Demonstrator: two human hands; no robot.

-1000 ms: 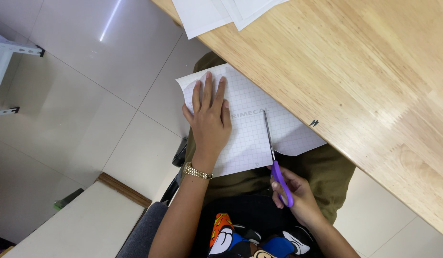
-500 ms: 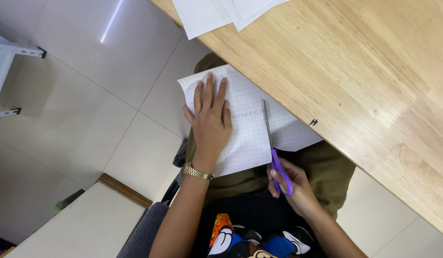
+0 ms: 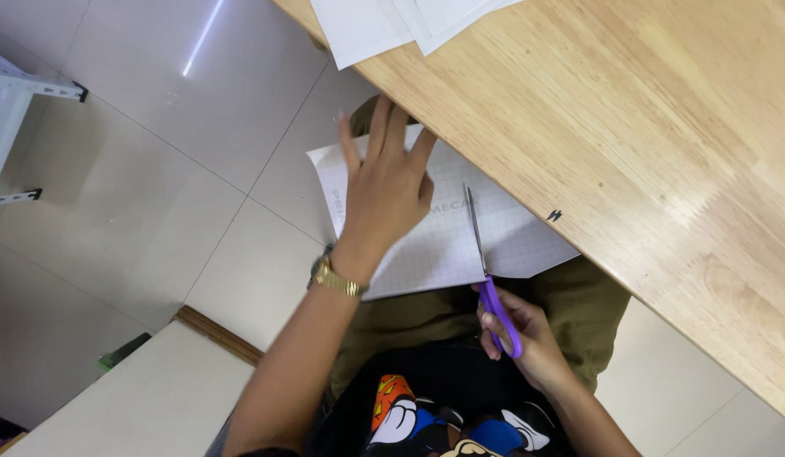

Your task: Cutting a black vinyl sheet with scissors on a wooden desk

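I see my left hand [image 3: 384,199] spread flat, fingers [image 3: 377,135] open and fanned, pressing down on a sheet of white grid paper [image 3: 447,241] that lies over my lap, just below the edge of the wooden worktop [image 3: 629,127]. A gold wristwatch [image 3: 335,278] sits on that wrist. My right hand [image 3: 528,338] is closed around the purple handles of a pair of scissors [image 3: 485,262], fingers threaded through the loops. The blades run up into the sheet from its near edge, close together and nearly shut as far as I can tell. More white sheets [image 3: 392,21] lie on the worktop at the far edge, well apart from my hands. Pale floor tiles [image 3: 156,169] show to the left.
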